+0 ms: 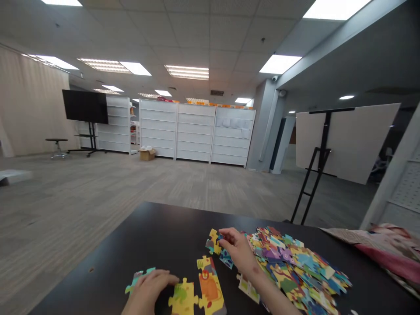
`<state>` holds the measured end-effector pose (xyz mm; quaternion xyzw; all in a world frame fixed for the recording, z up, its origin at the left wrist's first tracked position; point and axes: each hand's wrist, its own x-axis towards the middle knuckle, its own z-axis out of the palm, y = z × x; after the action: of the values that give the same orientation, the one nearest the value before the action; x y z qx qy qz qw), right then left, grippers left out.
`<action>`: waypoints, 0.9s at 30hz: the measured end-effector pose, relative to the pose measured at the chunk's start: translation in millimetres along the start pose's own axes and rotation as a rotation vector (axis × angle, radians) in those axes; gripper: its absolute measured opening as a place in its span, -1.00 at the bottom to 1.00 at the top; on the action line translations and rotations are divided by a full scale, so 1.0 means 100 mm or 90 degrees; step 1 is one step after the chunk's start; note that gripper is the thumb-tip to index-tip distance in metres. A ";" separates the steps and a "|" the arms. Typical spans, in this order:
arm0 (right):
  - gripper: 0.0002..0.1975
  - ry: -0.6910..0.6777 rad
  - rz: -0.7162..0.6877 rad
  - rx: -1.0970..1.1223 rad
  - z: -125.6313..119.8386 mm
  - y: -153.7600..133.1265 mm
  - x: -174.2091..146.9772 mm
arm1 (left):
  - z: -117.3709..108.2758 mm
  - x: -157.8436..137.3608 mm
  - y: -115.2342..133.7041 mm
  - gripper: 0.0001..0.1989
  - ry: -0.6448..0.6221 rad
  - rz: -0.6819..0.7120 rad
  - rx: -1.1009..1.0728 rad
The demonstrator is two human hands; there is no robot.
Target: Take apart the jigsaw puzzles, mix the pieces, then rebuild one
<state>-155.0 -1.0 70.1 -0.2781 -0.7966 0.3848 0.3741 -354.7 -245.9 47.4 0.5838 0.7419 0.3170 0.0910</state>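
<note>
Handling data: light stock, edge hold

Right hand [239,252]: grip narrow, thumb & fingertips bent at the edge of the yellow-and-teal pcs [214,243]; can't tell if a pc is pinched. Left hand [150,289]: palm down, fingers out, covering part of a teal pc [136,279]; can't tell if the grip holds it.

Position: pcs lie on the desk [154,234]. Yellow pc w/ green figure [183,297] is just right of the left fingertips; orange lion strip [210,286] is just beside it. Blue pc [225,259] lies near the right fingers. Loose pile [292,267] spreads to the right of that hand.

Handling (est.): ea. pc prob. v. light, stiff card, printed face maybe slippery. Tabs = weak pts; may bend or fray. Hold pt: opp. edges btwn thumb & forefinger, clear of tabs. Flat pcs likely awkward to lift; slide w/ fingertips. Strip, if joined, may part when raised by 1 end.
</note>
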 end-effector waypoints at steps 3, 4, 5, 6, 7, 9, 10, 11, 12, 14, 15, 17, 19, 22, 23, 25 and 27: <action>-0.70 -0.038 0.016 0.074 0.11 -0.09 -0.09 | -0.05 0.00 0.11 -0.48 0.016 -0.009 -0.010; -0.69 -0.056 0.029 0.109 0.15 -0.14 -0.13 | -0.06 0.00 0.15 -0.49 0.027 -0.010 -0.016; -0.69 -0.075 0.044 0.146 0.19 -0.18 -0.17 | -0.07 -0.01 0.18 -0.52 0.042 -0.008 -0.026; -0.68 -0.097 0.060 0.179 0.23 -0.23 -0.20 | -0.06 -0.01 0.20 -0.55 0.058 -0.005 -0.042; -0.68 -0.119 0.075 0.207 0.27 -0.28 -0.24 | -0.05 -0.01 0.21 -0.58 0.077 0.000 -0.062; -0.71 -0.162 0.092 0.234 0.34 -0.37 -0.31 | 0.01 -0.01 0.23 -0.59 0.109 0.004 -0.116; -0.72 -0.180 0.096 0.239 0.37 -0.41 -0.33 | 0.05 -0.01 0.24 -0.57 0.114 0.005 -0.147; -0.74 -0.193 0.099 0.242 0.39 -0.44 -0.35 | 0.08 0.00 0.25 -0.56 0.113 0.008 -0.180; -0.75 -0.202 0.100 0.242 0.40 -0.47 -0.37 | 0.11 0.01 0.26 -0.55 0.107 0.011 -0.212; -0.78 -0.210 0.102 0.237 0.41 -0.51 -0.39 | 0.16 0.04 0.30 -0.57 0.093 0.017 -0.264; -0.79 -0.210 0.104 0.234 0.41 -0.52 -0.39 | 0.16 0.05 0.33 -0.61 0.087 0.019 -0.285; -0.81 -0.209 0.111 0.232 0.41 -0.54 -0.40 | 0.16 0.06 0.38 -0.68 0.074 0.020 -0.324; -0.81 -0.210 0.118 0.237 0.40 -0.55 -0.40 | 0.14 0.07 0.41 -0.74 0.064 0.022 -0.358; -0.80 -0.211 0.120 0.236 0.40 -0.55 -0.41 | 0.14 0.06 0.40 -0.76 0.059 0.019 -0.391; -0.80 -0.213 0.121 0.234 0.40 -0.55 -0.41 | 0.15 0.06 0.39 -0.77 0.058 0.018 -0.399; -0.79 -0.213 0.124 0.229 0.40 -0.54 -0.41 | 0.21 0.06 0.33 -0.75 0.065 0.020 -0.412; -0.77 -0.213 0.123 0.224 0.41 -0.53 -0.41 | 0.30 0.06 0.28 -0.62 0.086 0.031 -0.405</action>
<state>-173.1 -76.3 80.8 -0.2161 -0.7379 0.5922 0.2412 -318.6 -226.4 41.2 0.5217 0.5958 0.5727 0.2118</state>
